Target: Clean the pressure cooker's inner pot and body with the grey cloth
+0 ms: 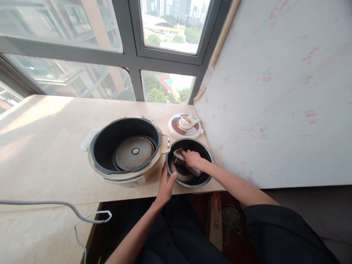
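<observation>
A black inner pot (207,161) stands near the counter's front edge, with a pale patch of wet-looking residue on its bottom. My right hand (191,158) reaches down into it, fingers closed on a dark grey cloth (195,171) that lies bunched against the bottom and side. Against the pot's outer left side rests my left hand (166,187), its fingers stretched out and the thumb apart, near the rim. To the left, the pressure cooker body (95,161) sits uncovered, its heating plate (134,161) showing inside.
Behind the pot lies the cooker lid (176,126), close to the wall (275,102). A grey cable (55,202) crosses the counter (49,146) at the front left. Windows rise behind. Below the edge is a paper bag (216,223).
</observation>
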Demonstrator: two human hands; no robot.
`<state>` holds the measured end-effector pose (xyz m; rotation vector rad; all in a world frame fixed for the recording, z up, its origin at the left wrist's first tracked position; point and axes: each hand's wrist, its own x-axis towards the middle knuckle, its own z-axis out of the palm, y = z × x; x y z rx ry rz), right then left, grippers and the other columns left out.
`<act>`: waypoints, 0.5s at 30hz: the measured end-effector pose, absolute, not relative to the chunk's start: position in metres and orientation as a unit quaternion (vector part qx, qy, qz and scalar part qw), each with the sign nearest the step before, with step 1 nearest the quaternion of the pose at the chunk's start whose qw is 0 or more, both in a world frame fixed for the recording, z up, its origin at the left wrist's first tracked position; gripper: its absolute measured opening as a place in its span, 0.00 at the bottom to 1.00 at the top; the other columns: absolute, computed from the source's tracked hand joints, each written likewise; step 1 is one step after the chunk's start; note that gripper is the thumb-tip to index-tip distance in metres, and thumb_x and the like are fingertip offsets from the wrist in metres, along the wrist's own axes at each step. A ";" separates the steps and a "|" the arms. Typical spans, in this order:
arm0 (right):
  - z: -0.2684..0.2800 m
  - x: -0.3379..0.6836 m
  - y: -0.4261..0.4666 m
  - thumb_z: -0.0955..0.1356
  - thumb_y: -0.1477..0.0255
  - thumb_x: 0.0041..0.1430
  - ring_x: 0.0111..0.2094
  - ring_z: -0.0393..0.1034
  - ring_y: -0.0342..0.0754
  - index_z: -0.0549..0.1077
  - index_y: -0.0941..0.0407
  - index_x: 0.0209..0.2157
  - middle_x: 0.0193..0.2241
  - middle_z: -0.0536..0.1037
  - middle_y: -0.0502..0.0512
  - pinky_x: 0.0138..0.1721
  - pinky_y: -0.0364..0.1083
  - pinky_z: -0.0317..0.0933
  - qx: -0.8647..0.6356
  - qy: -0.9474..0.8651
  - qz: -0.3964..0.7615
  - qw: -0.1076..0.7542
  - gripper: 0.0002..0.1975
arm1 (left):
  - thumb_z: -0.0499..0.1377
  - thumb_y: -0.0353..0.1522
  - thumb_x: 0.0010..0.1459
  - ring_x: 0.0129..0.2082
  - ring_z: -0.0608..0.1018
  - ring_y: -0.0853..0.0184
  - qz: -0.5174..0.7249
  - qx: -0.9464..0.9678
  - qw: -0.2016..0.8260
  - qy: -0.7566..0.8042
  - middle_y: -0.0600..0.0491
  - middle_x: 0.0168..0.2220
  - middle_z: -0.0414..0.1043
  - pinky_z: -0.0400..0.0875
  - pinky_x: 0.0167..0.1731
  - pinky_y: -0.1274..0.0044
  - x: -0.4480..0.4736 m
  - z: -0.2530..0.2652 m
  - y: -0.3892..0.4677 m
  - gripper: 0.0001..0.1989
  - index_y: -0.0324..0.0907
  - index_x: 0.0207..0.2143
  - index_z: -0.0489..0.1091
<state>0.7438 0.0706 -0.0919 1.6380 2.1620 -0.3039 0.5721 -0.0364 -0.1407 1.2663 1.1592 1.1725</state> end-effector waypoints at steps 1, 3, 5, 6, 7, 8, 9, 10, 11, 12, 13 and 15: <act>-0.091 0.744 0.070 0.65 0.73 0.59 0.45 0.76 0.62 0.65 0.57 0.59 0.48 0.73 0.70 0.40 0.53 0.69 0.584 0.777 -0.112 0.205 0.25 | 0.54 0.43 0.67 0.72 0.49 0.57 0.487 0.526 0.506 0.480 0.50 0.72 0.46 0.42 0.70 0.63 0.572 -0.140 -0.036 0.33 0.48 0.71 0.50; -0.091 0.744 0.070 0.66 0.73 0.59 0.45 0.76 0.63 0.65 0.57 0.58 0.48 0.73 0.70 0.40 0.53 0.69 0.578 0.781 -0.115 0.205 0.25 | 0.54 0.43 0.67 0.72 0.49 0.57 0.488 0.527 0.505 0.479 0.50 0.72 0.47 0.42 0.70 0.63 0.572 -0.138 -0.036 0.33 0.48 0.70 0.51; -0.090 0.743 0.069 0.66 0.73 0.58 0.45 0.76 0.63 0.66 0.58 0.58 0.49 0.73 0.70 0.39 0.53 0.69 0.573 0.784 -0.118 0.205 0.25 | 0.54 0.43 0.67 0.72 0.50 0.57 0.488 0.528 0.504 0.479 0.50 0.72 0.47 0.43 0.70 0.63 0.572 -0.138 -0.036 0.32 0.48 0.70 0.51; -0.089 0.743 0.069 0.66 0.73 0.58 0.45 0.76 0.63 0.66 0.58 0.58 0.49 0.73 0.70 0.39 0.53 0.69 0.571 0.785 -0.120 0.206 0.25 | 0.54 0.43 0.67 0.71 0.50 0.57 0.488 0.527 0.504 0.480 0.50 0.72 0.47 0.43 0.70 0.63 0.572 -0.138 -0.036 0.32 0.48 0.70 0.52; -0.088 0.743 0.069 0.67 0.73 0.58 0.45 0.76 0.63 0.66 0.57 0.58 0.49 0.73 0.70 0.39 0.53 0.69 0.569 0.786 -0.122 0.207 0.25 | 0.54 0.43 0.67 0.71 0.51 0.57 0.488 0.527 0.504 0.480 0.50 0.72 0.47 0.43 0.70 0.63 0.572 -0.138 -0.036 0.32 0.48 0.70 0.52; -0.087 0.743 0.069 0.67 0.73 0.57 0.45 0.76 0.62 0.66 0.57 0.58 0.49 0.74 0.70 0.39 0.52 0.68 0.566 0.787 -0.125 0.209 0.26 | 0.54 0.43 0.67 0.71 0.51 0.57 0.489 0.527 0.504 0.480 0.50 0.72 0.47 0.43 0.70 0.64 0.572 -0.138 -0.036 0.32 0.47 0.70 0.52; -0.086 0.743 0.069 0.67 0.72 0.57 0.45 0.76 0.62 0.66 0.57 0.58 0.49 0.74 0.69 0.39 0.52 0.68 0.561 0.790 -0.131 0.212 0.26 | 0.54 0.43 0.67 0.71 0.50 0.57 0.489 0.526 0.505 0.478 0.50 0.72 0.47 0.43 0.70 0.64 0.572 -0.139 -0.036 0.32 0.47 0.70 0.52; -0.084 0.743 0.069 0.68 0.72 0.56 0.45 0.76 0.62 0.67 0.56 0.58 0.49 0.74 0.68 0.40 0.52 0.68 0.553 0.793 -0.138 0.213 0.26 | 0.54 0.43 0.67 0.72 0.50 0.58 0.490 0.525 0.506 0.477 0.50 0.72 0.47 0.42 0.70 0.64 0.572 -0.139 -0.036 0.32 0.47 0.70 0.51; -0.083 0.744 0.069 0.68 0.72 0.56 0.45 0.76 0.62 0.67 0.56 0.58 0.49 0.75 0.68 0.40 0.52 0.68 0.542 0.799 -0.148 0.213 0.26 | 0.54 0.43 0.67 0.72 0.50 0.58 0.491 0.524 0.508 0.476 0.50 0.72 0.47 0.42 0.70 0.64 0.573 -0.140 -0.036 0.33 0.47 0.70 0.51; -0.082 0.744 0.069 0.68 0.71 0.56 0.45 0.75 0.62 0.67 0.55 0.58 0.48 0.75 0.67 0.40 0.52 0.68 0.529 0.806 -0.160 0.212 0.27 | 0.54 0.43 0.67 0.72 0.50 0.58 0.492 0.523 0.510 0.474 0.49 0.72 0.47 0.43 0.70 0.64 0.573 -0.140 -0.036 0.33 0.47 0.70 0.50; -0.081 0.743 0.069 0.68 0.71 0.55 0.45 0.75 0.62 0.68 0.55 0.58 0.48 0.76 0.66 0.40 0.51 0.67 0.514 0.813 -0.174 0.209 0.27 | 0.54 0.43 0.67 0.71 0.50 0.58 0.493 0.522 0.511 0.472 0.49 0.72 0.47 0.43 0.70 0.63 0.573 -0.140 -0.036 0.33 0.47 0.70 0.50; -0.078 0.742 0.067 0.68 0.70 0.54 0.46 0.75 0.62 0.68 0.54 0.59 0.48 0.77 0.66 0.40 0.51 0.67 0.486 0.824 -0.206 0.204 0.29 | 0.54 0.43 0.67 0.71 0.52 0.57 0.494 0.520 0.512 0.472 0.47 0.71 0.49 0.43 0.70 0.63 0.574 -0.140 -0.036 0.33 0.46 0.70 0.51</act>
